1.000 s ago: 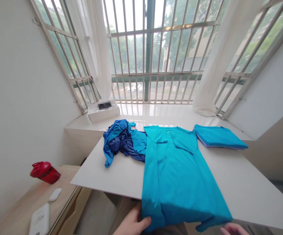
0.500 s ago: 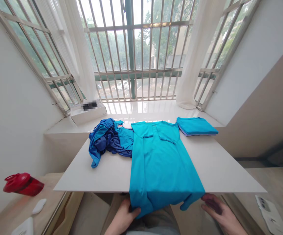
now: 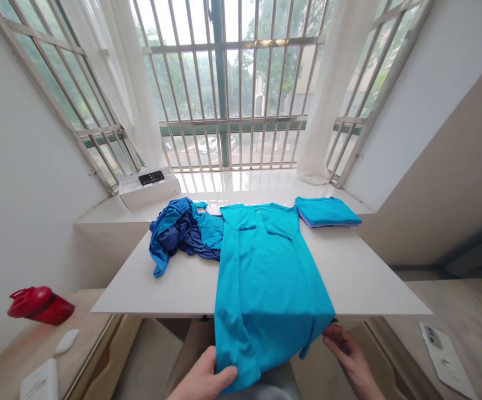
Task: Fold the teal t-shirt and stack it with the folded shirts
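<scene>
A turquoise long-sleeved shirt point(image 3: 272, 272) lies spread over the middle of the white table, its lower part hanging over the front edge toward my lap. Both sleeves are folded in over the body. My left hand point(image 3: 207, 375) grips the hanging lower left part, thumb on top and fingers hidden beneath the cloth. At the shirt's lower right edge, my right hand point(image 3: 344, 350) has its fingers curled and slightly apart, the tips close beside the fabric. Whether they touch it is hard to tell.
A crumpled heap of blue and navy clothes point(image 3: 184, 233) lies left on the white table point(image 3: 374, 283); a folded turquoise stack point(image 3: 328, 211) is at back right. A white box point(image 3: 149, 191) is on the sill. Side surfaces hold a red bottle point(image 3: 43, 305) and a phone point(image 3: 447, 355).
My left hand has drawn the shirt's lower left part toward me and lower. The right hand has moved left, closer to the shirt's right edge. The view has shifted slightly.
</scene>
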`<state>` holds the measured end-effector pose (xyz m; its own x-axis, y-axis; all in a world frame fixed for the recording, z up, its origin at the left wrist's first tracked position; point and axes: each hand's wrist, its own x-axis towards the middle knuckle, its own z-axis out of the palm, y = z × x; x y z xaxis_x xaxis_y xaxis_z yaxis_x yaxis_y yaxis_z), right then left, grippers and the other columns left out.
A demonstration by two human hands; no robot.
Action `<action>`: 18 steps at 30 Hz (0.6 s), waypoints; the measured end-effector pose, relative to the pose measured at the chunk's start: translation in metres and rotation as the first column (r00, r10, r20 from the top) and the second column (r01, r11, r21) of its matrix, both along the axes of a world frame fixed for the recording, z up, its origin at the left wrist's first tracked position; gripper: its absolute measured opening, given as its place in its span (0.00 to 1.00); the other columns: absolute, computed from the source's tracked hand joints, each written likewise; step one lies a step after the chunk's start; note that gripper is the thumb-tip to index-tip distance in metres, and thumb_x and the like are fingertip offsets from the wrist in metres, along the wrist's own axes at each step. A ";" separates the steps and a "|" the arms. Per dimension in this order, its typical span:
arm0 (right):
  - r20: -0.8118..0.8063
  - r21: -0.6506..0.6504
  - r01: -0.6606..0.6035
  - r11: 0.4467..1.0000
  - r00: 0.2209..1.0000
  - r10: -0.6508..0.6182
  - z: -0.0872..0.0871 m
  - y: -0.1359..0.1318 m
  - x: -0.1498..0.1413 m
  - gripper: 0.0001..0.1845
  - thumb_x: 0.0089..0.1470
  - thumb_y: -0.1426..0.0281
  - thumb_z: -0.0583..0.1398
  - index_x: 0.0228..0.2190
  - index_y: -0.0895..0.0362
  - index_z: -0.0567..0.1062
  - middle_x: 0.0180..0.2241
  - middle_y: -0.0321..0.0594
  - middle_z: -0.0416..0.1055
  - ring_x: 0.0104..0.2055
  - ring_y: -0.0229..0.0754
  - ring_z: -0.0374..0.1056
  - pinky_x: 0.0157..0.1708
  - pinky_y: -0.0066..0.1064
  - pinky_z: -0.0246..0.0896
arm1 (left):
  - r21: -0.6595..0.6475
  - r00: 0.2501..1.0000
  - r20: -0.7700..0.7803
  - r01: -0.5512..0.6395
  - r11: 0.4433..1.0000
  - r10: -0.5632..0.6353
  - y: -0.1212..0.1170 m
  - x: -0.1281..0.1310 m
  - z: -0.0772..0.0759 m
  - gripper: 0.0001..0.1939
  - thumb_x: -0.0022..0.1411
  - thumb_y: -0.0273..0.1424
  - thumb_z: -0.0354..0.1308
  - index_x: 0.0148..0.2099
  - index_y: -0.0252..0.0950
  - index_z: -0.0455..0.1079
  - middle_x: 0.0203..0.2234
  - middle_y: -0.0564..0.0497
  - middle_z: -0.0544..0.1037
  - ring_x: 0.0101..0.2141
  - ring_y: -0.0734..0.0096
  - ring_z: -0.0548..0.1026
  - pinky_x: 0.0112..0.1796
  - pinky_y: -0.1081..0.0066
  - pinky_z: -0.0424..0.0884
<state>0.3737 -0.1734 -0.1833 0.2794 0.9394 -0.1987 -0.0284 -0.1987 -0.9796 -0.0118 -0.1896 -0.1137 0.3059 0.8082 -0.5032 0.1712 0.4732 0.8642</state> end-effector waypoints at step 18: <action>-0.081 -0.225 -0.214 0.951 0.976 0.200 0.000 -0.075 -0.013 0.34 0.29 0.41 0.69 0.24 0.60 0.80 0.25 0.47 0.78 0.29 0.49 0.74 0.32 0.36 0.70 | -0.049 0.990 0.088 0.117 0.992 -0.113 -0.032 -0.010 0.057 0.36 0.52 0.50 0.67 0.55 0.31 0.68 0.33 0.49 0.73 0.29 0.71 0.71 0.29 0.74 0.70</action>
<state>0.3610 -0.2480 -0.1833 0.0658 0.9018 -0.4271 -0.0161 -0.4270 -0.9041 -0.0220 -0.2219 -0.0570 0.4390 0.7377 -0.5130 0.1539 0.5008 0.8518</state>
